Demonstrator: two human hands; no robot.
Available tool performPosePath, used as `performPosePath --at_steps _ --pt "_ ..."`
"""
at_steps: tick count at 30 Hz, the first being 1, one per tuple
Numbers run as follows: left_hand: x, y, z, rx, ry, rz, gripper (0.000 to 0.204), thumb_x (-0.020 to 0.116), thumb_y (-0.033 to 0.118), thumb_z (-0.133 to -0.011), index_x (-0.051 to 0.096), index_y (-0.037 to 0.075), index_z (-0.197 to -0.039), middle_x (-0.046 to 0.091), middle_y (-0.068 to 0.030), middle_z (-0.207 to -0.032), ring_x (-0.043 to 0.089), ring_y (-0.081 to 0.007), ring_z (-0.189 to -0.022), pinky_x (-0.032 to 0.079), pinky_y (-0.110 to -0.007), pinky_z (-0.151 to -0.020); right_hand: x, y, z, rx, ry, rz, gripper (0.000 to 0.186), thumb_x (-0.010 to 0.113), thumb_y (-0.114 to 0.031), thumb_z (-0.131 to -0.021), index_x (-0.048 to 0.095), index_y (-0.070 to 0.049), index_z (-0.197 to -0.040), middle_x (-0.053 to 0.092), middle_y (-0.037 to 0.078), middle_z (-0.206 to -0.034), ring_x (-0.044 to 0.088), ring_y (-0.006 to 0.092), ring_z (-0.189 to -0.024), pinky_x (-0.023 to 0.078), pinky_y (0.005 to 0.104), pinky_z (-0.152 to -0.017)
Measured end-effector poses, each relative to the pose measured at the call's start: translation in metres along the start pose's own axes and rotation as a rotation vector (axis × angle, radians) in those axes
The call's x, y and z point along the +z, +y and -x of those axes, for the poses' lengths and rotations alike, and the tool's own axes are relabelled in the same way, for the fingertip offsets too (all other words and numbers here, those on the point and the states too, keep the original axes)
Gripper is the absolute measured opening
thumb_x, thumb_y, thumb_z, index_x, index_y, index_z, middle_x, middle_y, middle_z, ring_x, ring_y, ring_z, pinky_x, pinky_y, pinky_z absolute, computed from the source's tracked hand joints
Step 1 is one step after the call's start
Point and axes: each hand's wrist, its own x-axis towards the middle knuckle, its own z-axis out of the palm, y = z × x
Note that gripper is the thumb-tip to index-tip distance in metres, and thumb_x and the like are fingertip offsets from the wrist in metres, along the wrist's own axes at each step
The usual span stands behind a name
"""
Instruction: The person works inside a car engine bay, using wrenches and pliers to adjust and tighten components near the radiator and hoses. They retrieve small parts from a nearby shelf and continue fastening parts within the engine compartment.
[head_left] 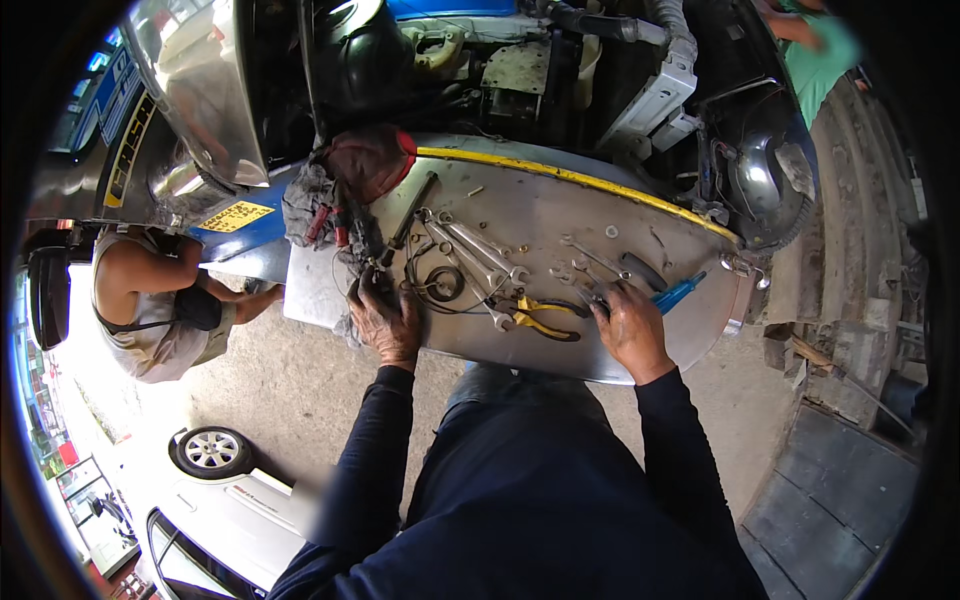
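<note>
My left hand [386, 322] is at the left side of a grey metal panel, its thumb apart from its fingers. Those fingertips touch the lower end of a long dark-handled ratchet [411, 212], beside dirty rags. My right hand [634, 325] has its fingers bent over a small wrench [583, 290], whose far end is hidden beneath them. Between my hands lie yellow-and-black pliers [546, 308], several larger combination wrenches [484, 247] and a coil of thin dark wire [442, 284]. Just right of my right hand rests a blue-handled tool [679, 292].
A yellow strip [560, 172] edges the panel's far side, with an open engine bay beyond. Grey rags [310, 205] and a dark red cloth [375, 165] lie at left. Another person [150, 290] is at far left, one in green [820, 65] at upper right. A white car [225, 520] stands lower left.
</note>
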Motion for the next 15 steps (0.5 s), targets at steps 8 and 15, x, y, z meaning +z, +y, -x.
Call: performPosePath --at_steps 8,15 --pt "-0.002 0.015 -0.004 0.064 0.029 -0.017 0.063 0.073 0.036 -0.086 0.053 0.009 -0.140 0.052 -0.0206 -0.127 0.052 -0.0417 -0.118 0.041 -0.052 -0.101 -0.005 -0.044 -0.042 -0.114 0.024 -0.048 0.018 0.072 -0.011 -0.085 0.067 -0.001 -0.100 0.067 0.018 -0.101 0.067 0.0394 -0.091 0.055 0.0466 -0.081" --pt "-0.011 0.011 -0.002 0.068 -0.037 -0.078 0.041 0.067 0.041 -0.091 0.071 0.019 -0.125 0.053 -0.0220 -0.134 0.049 -0.0418 -0.128 0.038 -0.052 -0.106 0.012 -0.057 -0.039 -0.160 -0.019 -0.049 0.020 0.072 -0.012 -0.086 0.066 0.002 -0.099 0.067 0.020 -0.101 0.066 0.0405 -0.092 0.054 0.0470 -0.081"
